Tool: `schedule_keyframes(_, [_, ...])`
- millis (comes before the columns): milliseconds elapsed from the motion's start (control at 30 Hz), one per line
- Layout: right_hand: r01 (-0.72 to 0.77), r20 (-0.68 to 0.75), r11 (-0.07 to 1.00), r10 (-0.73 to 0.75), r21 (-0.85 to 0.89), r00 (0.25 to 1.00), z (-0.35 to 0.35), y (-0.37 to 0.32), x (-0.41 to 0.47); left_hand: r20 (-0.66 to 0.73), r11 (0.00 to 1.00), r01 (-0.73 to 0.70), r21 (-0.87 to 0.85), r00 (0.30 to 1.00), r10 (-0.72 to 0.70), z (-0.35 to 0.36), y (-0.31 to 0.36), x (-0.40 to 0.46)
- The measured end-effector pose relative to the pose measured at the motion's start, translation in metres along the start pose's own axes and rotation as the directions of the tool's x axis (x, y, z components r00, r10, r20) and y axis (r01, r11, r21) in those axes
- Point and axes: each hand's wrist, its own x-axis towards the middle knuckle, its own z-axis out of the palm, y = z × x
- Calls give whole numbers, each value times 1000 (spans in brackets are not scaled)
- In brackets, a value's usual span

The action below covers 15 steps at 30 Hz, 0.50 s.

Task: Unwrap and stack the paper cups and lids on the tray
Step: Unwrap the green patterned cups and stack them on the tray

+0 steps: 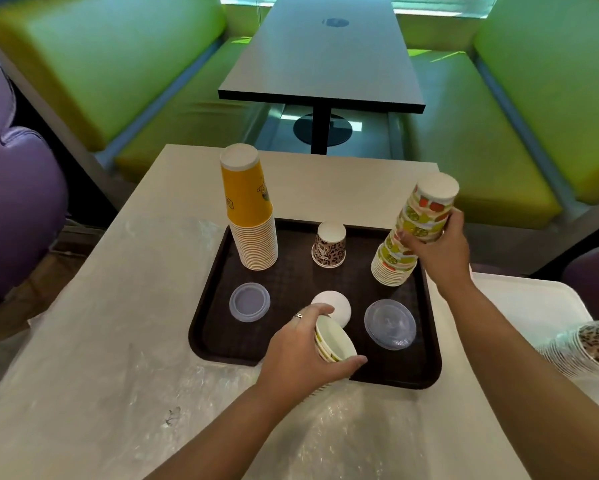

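Nearest me, crinkled clear plastic wrap (325, 427) lies on the pale table (118, 341), right at the near rim of the dark brown tray (426, 372). My left hand (301, 358) is over that near edge, fingers and thumb curled round a short nested batch of fruit-print cups (334, 342) held on their side, open mouths turned to the right. Just beyond them a white lid (336, 303) sits on the tray, with a clear lid (249, 302) to its left and a larger clear lid stack (390, 323) to its right. Off to my far right, a wrapped sleeve of leopard-print cups (592, 344) lies on a white surface. Further in, my right hand (436, 247) grips the tall fruit-print stack (408, 237) round its middle; the stack stands upside down at the tray's right side, leaning. Mid-tray, a single leopard-print cup (329, 245) stands inverted. At the far left corner, the yellow cup stack (251, 209) stands inverted, tallest of all. Beyond that, a dark table (325, 64) between green benches (124, 74).
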Motion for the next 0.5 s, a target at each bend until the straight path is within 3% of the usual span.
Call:
schedule_keyframes(267, [-133,56,982,142,-136,988,24,39,-1,12,1000,1,-15,1000,-1,3,-3,5])
schedule_keyframes(500, [-147,45,969,159,-200,986,33,48,-2,6,999,17,-27,1000,-17,3,-1,8])
